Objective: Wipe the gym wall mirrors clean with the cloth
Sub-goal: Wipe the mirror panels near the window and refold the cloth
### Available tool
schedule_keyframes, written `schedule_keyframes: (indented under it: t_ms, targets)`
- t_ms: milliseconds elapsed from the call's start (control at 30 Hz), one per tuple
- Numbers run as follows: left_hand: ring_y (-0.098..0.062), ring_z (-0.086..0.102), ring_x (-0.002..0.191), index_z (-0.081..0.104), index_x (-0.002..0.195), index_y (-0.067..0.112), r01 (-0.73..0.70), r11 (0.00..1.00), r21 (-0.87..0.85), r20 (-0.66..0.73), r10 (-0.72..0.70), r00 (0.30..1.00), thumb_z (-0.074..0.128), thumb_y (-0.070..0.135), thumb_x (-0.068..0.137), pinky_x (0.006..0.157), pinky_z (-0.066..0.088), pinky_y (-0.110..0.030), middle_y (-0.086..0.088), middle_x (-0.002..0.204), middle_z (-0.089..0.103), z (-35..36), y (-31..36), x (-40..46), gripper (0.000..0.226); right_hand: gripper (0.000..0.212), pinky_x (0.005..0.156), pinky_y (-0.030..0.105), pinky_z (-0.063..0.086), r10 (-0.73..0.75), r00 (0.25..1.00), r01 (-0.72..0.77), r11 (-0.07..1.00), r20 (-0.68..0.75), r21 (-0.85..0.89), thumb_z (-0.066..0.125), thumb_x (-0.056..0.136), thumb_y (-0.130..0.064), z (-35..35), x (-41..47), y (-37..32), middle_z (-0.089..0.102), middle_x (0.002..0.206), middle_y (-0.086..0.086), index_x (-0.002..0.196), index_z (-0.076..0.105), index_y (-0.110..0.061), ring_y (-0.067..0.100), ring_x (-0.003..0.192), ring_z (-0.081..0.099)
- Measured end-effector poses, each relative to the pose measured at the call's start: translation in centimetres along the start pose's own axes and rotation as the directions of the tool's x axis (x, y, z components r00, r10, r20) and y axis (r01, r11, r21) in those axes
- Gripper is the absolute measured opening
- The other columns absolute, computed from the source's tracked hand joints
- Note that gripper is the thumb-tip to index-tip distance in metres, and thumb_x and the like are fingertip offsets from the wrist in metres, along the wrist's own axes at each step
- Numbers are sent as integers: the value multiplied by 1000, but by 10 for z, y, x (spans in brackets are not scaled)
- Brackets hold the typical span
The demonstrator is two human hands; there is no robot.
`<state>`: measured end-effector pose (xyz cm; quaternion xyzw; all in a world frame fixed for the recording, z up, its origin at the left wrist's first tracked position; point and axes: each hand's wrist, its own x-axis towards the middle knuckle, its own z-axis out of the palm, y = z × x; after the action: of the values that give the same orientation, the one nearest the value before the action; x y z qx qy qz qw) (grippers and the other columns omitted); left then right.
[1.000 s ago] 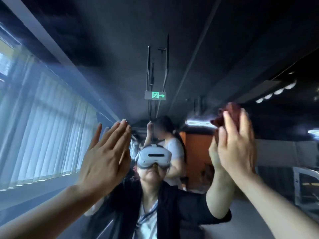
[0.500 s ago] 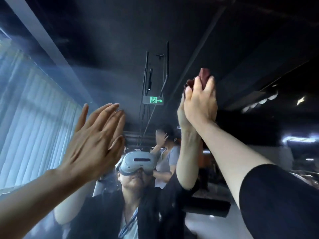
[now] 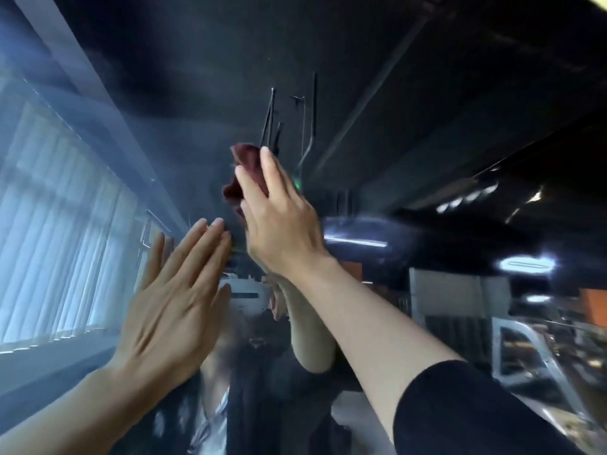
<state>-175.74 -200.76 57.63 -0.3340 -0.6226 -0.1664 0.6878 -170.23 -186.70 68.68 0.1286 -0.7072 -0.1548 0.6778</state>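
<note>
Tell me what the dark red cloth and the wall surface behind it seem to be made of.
Dark red cloth: soft fabric, matte; it bunches into folds under the right hand. The exact fibre is unclear.
Wall mirror: seemingly glass, glossy; it reflects the hands, lights and blinds, with a hazy film at left.

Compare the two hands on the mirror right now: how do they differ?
The right hand presses a dark red cloth to the mirror; the left hand holds nothing. The right hand is higher, the left hand lower and nearer the blinds' reflection. Both have fingers fairly straight, pointing up.
</note>
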Motion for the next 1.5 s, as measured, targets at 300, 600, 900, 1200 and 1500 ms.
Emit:
schedule_keyframes:
  t_ms: [300, 600, 900, 1200, 1500]
  targets:
    - [-28, 28, 148, 39, 149, -2, -24, 1000, 20, 79, 22, 997, 39, 36, 94, 120, 13, -54, -17, 158, 33, 1, 14, -4, 66, 48, 116, 44, 33, 651, 713, -677, 736, -261, -15, 41, 104, -16, -24, -50, 57, 20, 164, 18, 153, 42, -14, 36, 147, 29]
    - [-24, 25, 149, 36, 150, -2, -20, 994, -109, 8, 20, 1000, 51, 25, 86, 122, 12, -57, -15, 159, 33, 20, 72, -10, 71, 48, 100, 55, 50, 73, 996, -74, 997, -54, -4, 39, 99, -19, -15, -63, 25, 36, 156, 24, 144, 53, -10, 43, 138, 43]
    - [-27, 27, 148, 37, 148, -6, -54, 999, 9, 114, 52, 992, 53, 32, 85, 120, 15, -55, -18, 158, 32, 22, 93, -9, 75, 51, 113, 50, 37, 598, 768, -619, 785, -232, -24, 38, 98, -26, -65, -142, 154, 30, 162, 15, 146, 52, -16, 39, 143, 36]
    - [-22, 31, 145, 46, 145, 0, 17, 997, -79, 85, -10, 996, 47, 26, 93, 122, 9, -53, -15, 152, 43, 11, 83, -13, 58, 47, 109, 56, 43, 321, 936, -319, 947, -146, 38, 45, 102, -14, -6, -120, 13, 28, 160, 24, 149, 47, -9, 46, 142, 36]
    - [-29, 31, 147, 46, 145, -1, 71, 997, -8, 188, -68, 980, 39, 25, 98, 124, 5, -51, -15, 156, 38, -18, 69, -86, 55, 44, 114, 47, 39, 510, 836, -516, 856, -202, 26, 42, 102, -16, -38, -146, 70, 32, 159, 22, 145, 53, -10, 39, 140, 40]
